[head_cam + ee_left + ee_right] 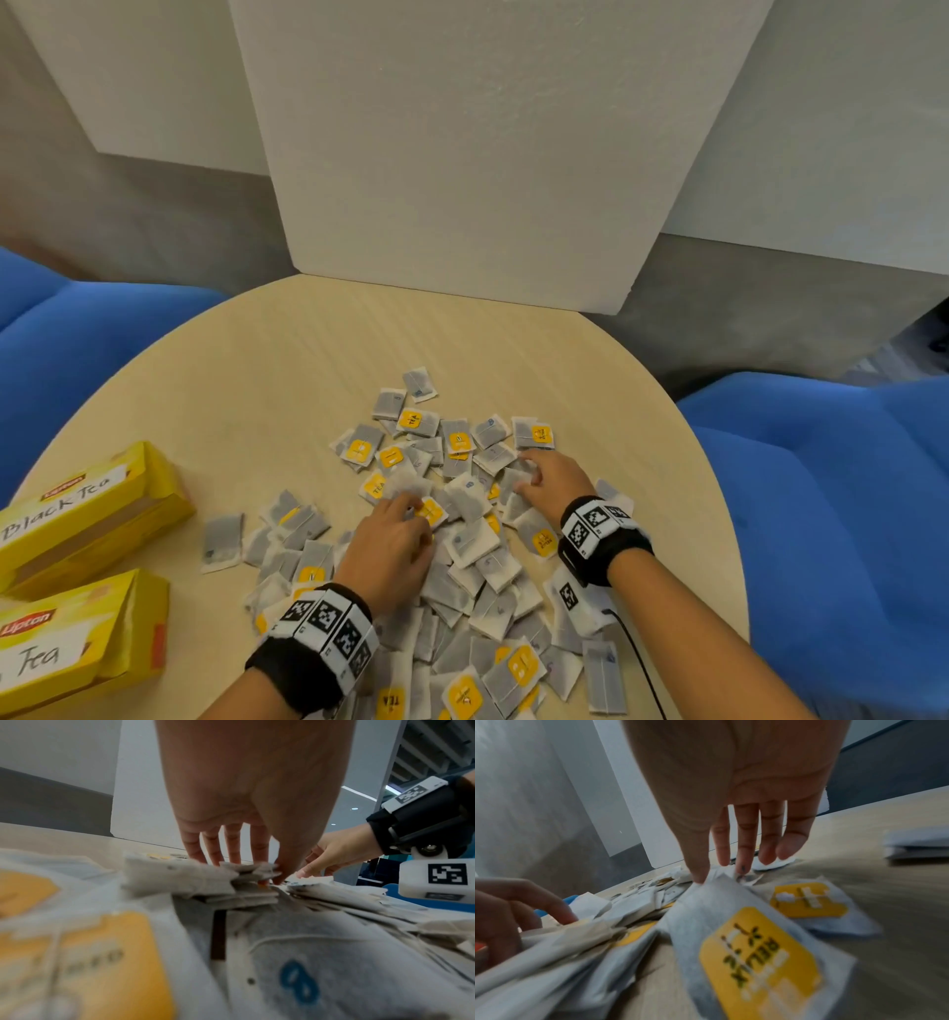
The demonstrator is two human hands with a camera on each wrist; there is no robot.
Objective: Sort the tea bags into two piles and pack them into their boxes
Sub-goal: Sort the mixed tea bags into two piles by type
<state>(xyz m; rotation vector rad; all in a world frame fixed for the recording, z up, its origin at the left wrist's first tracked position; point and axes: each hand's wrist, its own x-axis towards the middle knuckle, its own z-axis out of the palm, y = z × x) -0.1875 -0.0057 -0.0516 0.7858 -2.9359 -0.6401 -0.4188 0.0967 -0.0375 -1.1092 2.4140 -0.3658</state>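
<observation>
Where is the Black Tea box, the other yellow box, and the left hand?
Black Tea box (77, 506), head view, handwritten label.
Other yellow box (72, 642), head view, top face.
Left hand (387, 552), head view, back of hand.

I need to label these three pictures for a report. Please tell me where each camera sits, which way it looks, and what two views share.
Head: on the person's head, looking down at the round table; both hands and forearms show.
Left wrist: low behind the left hand, looking along its fingers over the tea bags.
Right wrist: behind the right hand, looking along its fingers.
Shared: each wrist view also catches the other hand; yellow-tagged tea bags appear in all views.
</observation>
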